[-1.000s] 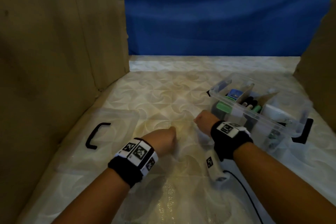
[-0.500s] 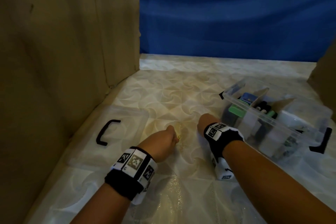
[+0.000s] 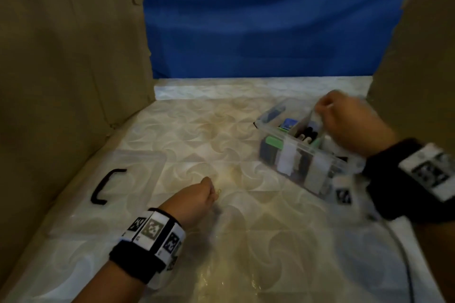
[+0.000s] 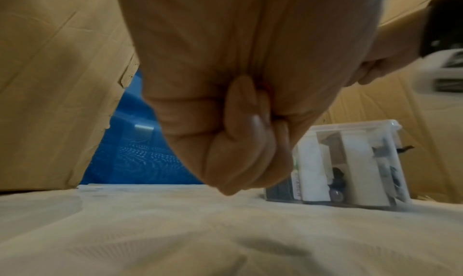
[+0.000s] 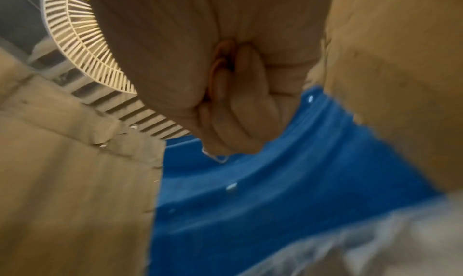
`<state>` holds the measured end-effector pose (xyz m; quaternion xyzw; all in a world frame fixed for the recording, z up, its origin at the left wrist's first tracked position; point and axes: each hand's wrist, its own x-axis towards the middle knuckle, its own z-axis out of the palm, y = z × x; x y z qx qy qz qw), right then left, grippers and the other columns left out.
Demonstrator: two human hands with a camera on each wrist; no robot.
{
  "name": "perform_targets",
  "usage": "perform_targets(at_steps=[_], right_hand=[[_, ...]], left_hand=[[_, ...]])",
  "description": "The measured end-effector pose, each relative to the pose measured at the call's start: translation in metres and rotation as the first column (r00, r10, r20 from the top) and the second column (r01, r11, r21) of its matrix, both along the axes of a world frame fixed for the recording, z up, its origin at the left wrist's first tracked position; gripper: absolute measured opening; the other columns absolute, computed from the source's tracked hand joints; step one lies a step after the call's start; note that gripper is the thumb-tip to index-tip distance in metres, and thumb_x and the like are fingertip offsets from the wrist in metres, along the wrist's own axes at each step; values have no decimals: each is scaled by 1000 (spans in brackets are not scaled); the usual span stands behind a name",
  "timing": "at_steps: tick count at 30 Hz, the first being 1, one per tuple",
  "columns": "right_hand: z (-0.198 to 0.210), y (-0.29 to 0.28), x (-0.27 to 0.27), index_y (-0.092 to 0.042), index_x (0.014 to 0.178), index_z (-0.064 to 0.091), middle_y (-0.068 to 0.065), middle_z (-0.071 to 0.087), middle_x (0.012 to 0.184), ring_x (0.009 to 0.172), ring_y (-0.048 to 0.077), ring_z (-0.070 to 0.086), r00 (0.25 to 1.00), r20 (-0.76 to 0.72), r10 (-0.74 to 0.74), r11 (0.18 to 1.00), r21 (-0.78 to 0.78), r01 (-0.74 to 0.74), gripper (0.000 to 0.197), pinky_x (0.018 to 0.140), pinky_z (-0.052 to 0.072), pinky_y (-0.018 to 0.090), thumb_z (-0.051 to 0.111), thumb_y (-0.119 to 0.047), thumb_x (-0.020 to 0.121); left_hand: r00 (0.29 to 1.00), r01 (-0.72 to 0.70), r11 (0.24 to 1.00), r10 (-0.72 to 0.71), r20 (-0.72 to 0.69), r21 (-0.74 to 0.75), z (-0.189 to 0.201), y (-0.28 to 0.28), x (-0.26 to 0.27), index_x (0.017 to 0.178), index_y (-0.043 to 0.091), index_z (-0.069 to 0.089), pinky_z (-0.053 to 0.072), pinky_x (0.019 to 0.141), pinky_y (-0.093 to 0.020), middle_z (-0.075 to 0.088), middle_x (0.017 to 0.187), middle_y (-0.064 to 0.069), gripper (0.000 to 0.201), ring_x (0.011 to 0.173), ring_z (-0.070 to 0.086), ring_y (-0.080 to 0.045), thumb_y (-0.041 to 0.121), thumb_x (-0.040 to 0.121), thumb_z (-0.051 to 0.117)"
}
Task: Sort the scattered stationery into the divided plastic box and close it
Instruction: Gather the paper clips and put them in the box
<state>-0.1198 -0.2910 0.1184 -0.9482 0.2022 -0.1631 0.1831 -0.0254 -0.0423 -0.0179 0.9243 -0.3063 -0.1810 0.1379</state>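
Both fists curled: left hand [image 3: 194,200], right hand [image 3: 344,125].

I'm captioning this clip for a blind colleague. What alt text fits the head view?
A person's right hand hovers curled over an open, divided clear plastic box of stationery, while the left hand pinches a small yellowish item just above the patterned tabletop. The box's lid lies at left.

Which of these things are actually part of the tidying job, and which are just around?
Part of the job:
clear divided plastic box
clear flat lid with black handle
small yellowish ring at left hand
right hand

Just around:
brown cardboard walls
blue cloth backdrop
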Motion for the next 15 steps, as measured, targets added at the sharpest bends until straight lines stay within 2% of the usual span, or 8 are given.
perform_targets(at_steps=[1, 3, 5, 7, 8, 10, 13, 15], right_hand=[[7, -24, 3, 9, 105, 56, 20, 59, 102, 93, 35, 57, 998, -18, -62, 998, -33, 61, 23, 70, 33, 27, 48, -10, 96], [6, -65, 16, 11, 105, 59, 26, 62, 108, 94, 40, 57, 967, -195, -163, 985, -96, 147, 29, 76, 41, 34, 44, -13, 98], [-6, -89, 28, 7, 94, 60, 21, 61, 91, 75, 31, 53, 893, -408, -191, 980, -130, 151, 29, 72, 37, 33, 44, -16, 99], [-16, -101, 38, -2, 69, 50, 10, 44, 66, 56, 20, 38, 836, -512, -196, 980, -132, 149, 34, 65, 34, 31, 46, -17, 99], [-20, -106, 42, -7, 62, 43, 8, 38, 63, 53, 18, 33, 813, -547, -197, 980, -141, 143, 39, 67, 33, 32, 47, -17, 99], [-24, -114, 48, -11, 58, 39, 9, 40, 64, 54, 18, 36, 810, -550, -203, 975, -186, 119, 42, 73, 34, 33, 51, -18, 97], [-29, -130, 53, -6, 59, 54, 11, 57, 64, 65, 27, 55, 796, -587, -149, 988, -128, 91, 39, 76, 52, 39, 58, -24, 93], [-33, -135, 52, -2, 71, 62, 15, 68, 74, 61, 24, 61, 830, -555, -56, 992, 62, 108, 27, 62, 54, 34, 60, -17, 92]], left_hand=[[1000, 5, 1000, -5, 5, 12, -1, -3, -3, 111, 5, 46, 31, 53, -25, 48, 68, 1, 27, 69, 52, -25, 26, 103, 31], [1000, 18, 1000, -18, 2, 20, -1, -11, -9, 111, 3, 47, 30, 54, -28, 50, 71, -1, 27, 75, 56, -29, 23, 103, 31], [999, 39, 999, -39, 10, 24, 2, -18, -16, 111, 2, 47, 31, 57, -29, 54, 79, -6, 28, 79, 57, -28, 24, 103, 31], [999, 36, 999, -36, 10, 10, 5, -24, -22, 110, 3, 47, 35, 62, -28, 58, 86, -9, 30, 81, 58, -26, 28, 103, 33], [1000, 23, 1000, -23, -11, -9, 5, -25, -24, 110, 4, 47, 37, 66, -29, 59, 88, -9, 30, 81, 57, -25, 29, 102, 33], [999, 0, 999, -2, -47, -37, 5, -28, -26, 108, 6, 47, 39, 70, -30, 58, 83, -4, 28, 79, 54, -22, 30, 102, 34], [997, -18, 999, 14, -79, -52, 6, -31, -32, 107, 8, 48, 39, 68, -28, 55, 79, 0, 27, 75, 52, -18, 31, 102, 35], [995, -25, 999, 20, -102, -43, 6, -33, -37, 107, 9, 48, 37, 61, -24, 52, 78, 3, 27, 68, 47, -12, 31, 102, 34]])
